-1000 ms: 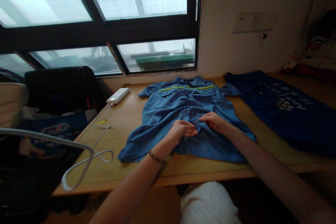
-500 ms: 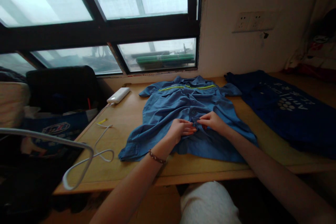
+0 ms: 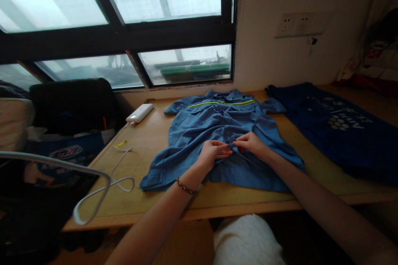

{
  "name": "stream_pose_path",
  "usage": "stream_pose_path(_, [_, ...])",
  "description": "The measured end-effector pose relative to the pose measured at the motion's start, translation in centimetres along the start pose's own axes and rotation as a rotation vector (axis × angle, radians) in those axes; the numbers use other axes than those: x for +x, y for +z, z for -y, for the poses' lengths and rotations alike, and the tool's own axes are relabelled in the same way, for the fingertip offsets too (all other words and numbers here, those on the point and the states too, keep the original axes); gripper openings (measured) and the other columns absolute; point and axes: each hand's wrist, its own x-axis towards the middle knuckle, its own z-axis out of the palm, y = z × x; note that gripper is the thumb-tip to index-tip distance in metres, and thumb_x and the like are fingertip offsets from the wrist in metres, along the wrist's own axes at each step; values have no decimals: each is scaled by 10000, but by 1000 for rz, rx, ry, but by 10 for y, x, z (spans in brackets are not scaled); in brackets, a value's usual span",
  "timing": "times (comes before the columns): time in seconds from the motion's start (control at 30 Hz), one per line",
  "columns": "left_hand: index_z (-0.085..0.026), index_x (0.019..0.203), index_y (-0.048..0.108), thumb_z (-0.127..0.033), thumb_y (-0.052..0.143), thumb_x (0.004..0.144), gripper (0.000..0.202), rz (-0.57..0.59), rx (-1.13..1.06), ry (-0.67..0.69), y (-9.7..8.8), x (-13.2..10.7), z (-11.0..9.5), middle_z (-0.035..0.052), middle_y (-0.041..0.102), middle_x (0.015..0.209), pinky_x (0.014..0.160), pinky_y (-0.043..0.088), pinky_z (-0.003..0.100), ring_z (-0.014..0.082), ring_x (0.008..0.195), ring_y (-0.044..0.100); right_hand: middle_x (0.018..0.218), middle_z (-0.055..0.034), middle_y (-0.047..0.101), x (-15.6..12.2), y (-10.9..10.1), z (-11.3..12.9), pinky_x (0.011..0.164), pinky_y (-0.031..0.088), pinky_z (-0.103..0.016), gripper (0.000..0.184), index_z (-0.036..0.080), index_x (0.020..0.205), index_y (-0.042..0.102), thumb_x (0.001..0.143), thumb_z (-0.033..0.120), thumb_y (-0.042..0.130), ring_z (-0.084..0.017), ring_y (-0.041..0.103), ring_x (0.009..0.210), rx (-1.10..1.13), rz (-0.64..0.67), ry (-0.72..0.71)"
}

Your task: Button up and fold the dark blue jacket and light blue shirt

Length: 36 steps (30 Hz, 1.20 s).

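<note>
A blue short-sleeved shirt (image 3: 199,128) with a yellow-green stripe across its chest lies front up, its collar toward the window. At its lower front placket, my left hand (image 3: 213,152) pinches the cloth, thumb and forefinger together and the other fingers resting on the fabric. Just to the right, my right hand (image 3: 248,143) grips the placket edge between its fingertips. The two sets of fingertips almost meet. Buttons show on the placket above them; whatever lies between the fingertips is too small to make out.
On the wooden table (image 3: 174,207) a white power bank (image 3: 139,113) lies left of the shirt, near a white cable (image 3: 121,182) that loops over the left edge. A dark blue printed cloth (image 3: 336,132) covers the right side. Bags (image 3: 68,153) stand beyond the left edge.
Both hands stay at the same spot on the placket, with only slight finger movement. The shirt lies as before.
</note>
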Motion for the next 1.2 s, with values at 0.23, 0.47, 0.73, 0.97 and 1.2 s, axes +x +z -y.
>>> stream_pose_path(0.23, [-68,673,588,-147,690,614,142,-19,-17,46,-2,2,3,76,617,571,567,521,245,146,527,612,710,-85,669,-3,2,1,555,486,-249,330,116,751,633,630,423,652,-150,624,614,184,77,115])
stream_pose_path(0.47, [-102,796,585,-330,714,601,326,-20,17,111,0,3,9,22,575,594,529,511,235,101,499,564,493,23,565,-6,20,-9,444,379,-225,172,179,649,523,671,324,613,-109,518,437,-307,-121,-201])
stream_pose_path(0.73, [-120,712,531,-128,673,624,166,-98,-52,72,2,4,11,11,560,647,499,479,193,85,528,558,509,35,511,-12,26,-8,479,305,-230,92,205,652,516,701,257,574,-100,450,468,-569,-227,-367])
stream_pose_path(0.97, [-122,768,503,-58,609,662,163,-92,-154,1,1,6,7,11,558,626,539,481,205,90,517,567,497,62,478,-11,27,-4,483,321,-229,177,214,845,509,686,234,584,-100,439,448,-468,-213,-336])
stream_pose_path(1.2, [-123,763,504,-52,594,668,149,-54,-227,4,2,6,7,19,565,619,574,483,208,94,540,575,522,75,440,-5,24,-9,461,308,-211,223,203,843,463,677,291,585,-83,415,458,-223,-165,-255])
